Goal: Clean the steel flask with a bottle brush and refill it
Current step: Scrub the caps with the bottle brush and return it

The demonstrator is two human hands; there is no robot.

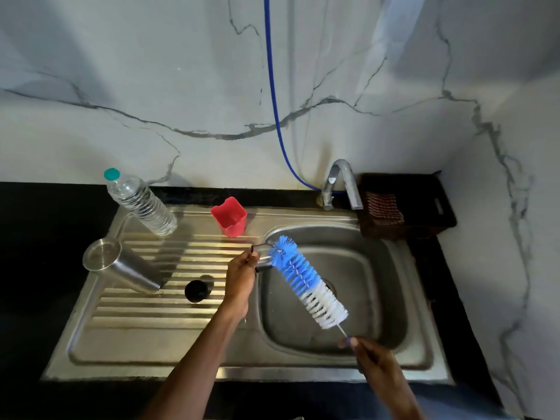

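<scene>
The steel flask [127,269] rests on the ribbed drainboard at the left, its flat round end towards me. A black cap [197,291] sits on the drainboard beside it. My left hand [241,278] grips a small steel piece with a dark wire loop [263,259] at the basin's left rim. The blue-and-white bottle brush [307,284] slants over the basin, and its blue tip touches that steel piece. My right hand [368,354] pinches the brush's thin wire handle at the lower right.
A clear water bottle with a teal cap [141,203] and a red plastic cup [229,216] stand at the back of the steel sink unit [242,368]. The tap [344,183] is behind the basin, with a dark basket [406,204] to its right. A blue hose [274,95] hangs down the wall.
</scene>
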